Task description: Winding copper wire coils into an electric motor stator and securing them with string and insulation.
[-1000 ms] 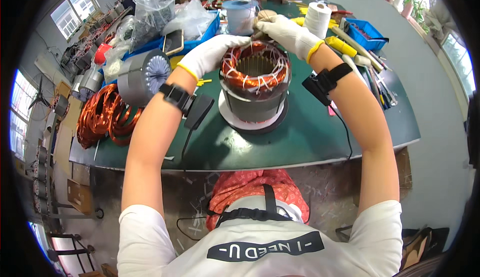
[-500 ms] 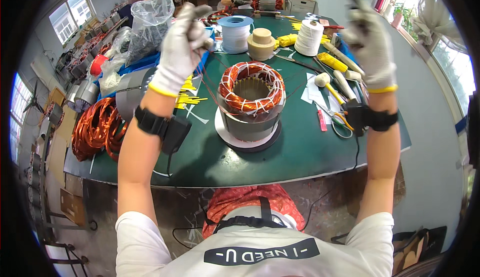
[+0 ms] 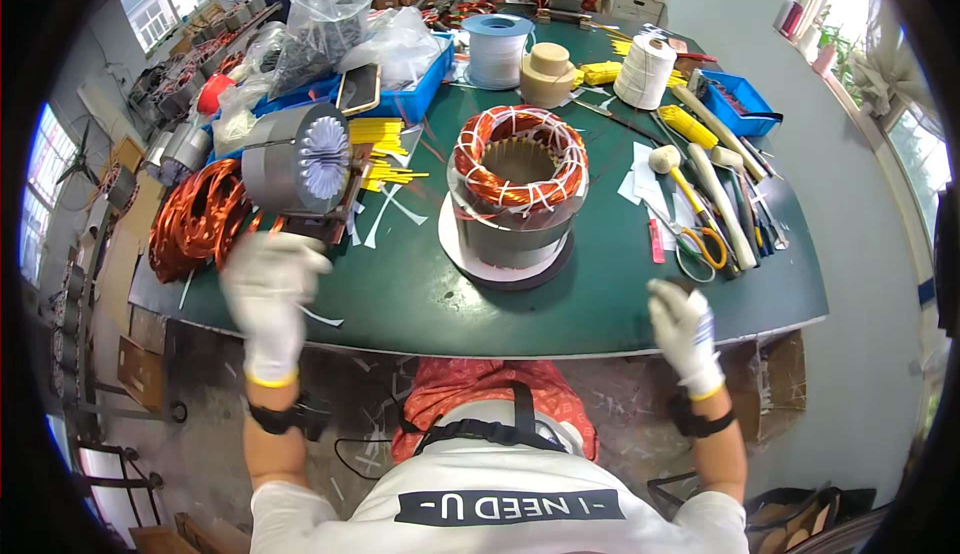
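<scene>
A grey motor stator (image 3: 516, 216) wound with copper coils and white ties stands on a white disc in the middle of the green table (image 3: 600, 294). My left hand (image 3: 266, 299), in a white glove, hangs blurred over the table's near left edge, next to a grey cylinder with a white finned end (image 3: 298, 166). My right hand (image 3: 684, 334), also gloved, is low at the near right edge with its fingers loosely curled. Neither hand holds anything or touches the stator.
Copper wire coils (image 3: 195, 216) lie at the left. Yellow strips (image 3: 382, 154), a blue tray with bags (image 3: 410, 94), tape and string spools (image 3: 646, 70), a mallet (image 3: 672, 174), tubes and scissors (image 3: 700, 249) crowd the back and right. Another person works at the far end.
Both hands have left the stator, gone up and apart, then dropped down to the near table edge, left and right of it. The stator stays put.
</scene>
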Available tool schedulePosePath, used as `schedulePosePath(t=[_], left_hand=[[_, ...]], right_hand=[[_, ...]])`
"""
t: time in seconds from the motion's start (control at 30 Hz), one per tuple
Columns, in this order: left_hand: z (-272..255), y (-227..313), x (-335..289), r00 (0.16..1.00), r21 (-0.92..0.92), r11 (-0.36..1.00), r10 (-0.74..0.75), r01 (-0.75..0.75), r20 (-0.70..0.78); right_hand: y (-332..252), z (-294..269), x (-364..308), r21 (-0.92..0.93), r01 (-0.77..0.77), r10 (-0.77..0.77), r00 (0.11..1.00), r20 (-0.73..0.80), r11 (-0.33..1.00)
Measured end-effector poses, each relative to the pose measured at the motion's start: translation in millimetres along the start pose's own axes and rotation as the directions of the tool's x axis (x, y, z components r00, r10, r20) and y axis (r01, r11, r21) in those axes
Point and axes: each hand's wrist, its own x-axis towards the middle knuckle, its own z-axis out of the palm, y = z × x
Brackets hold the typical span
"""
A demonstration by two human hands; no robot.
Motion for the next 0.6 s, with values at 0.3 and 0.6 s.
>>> schedulePosePath(t=[0.3, 0.6], left_hand=[[24.7, -117.3, -60.4, 0.879, 0.761, 0.443, 0.184, -0.474, 0.441], [26.8, -103.0, -10.8, 0.502, 0.452, 0.456, -0.015, -0.766, 0.865]], right_hand=[[25.0, 58.3, -33.7, -0.175, 0.004, -0.035, 0.984, -0.175, 0.985], [33.2, 42.9, -3.5, -0.17, 0.243, -0.209, 0.958, 0.196, 0.955]])
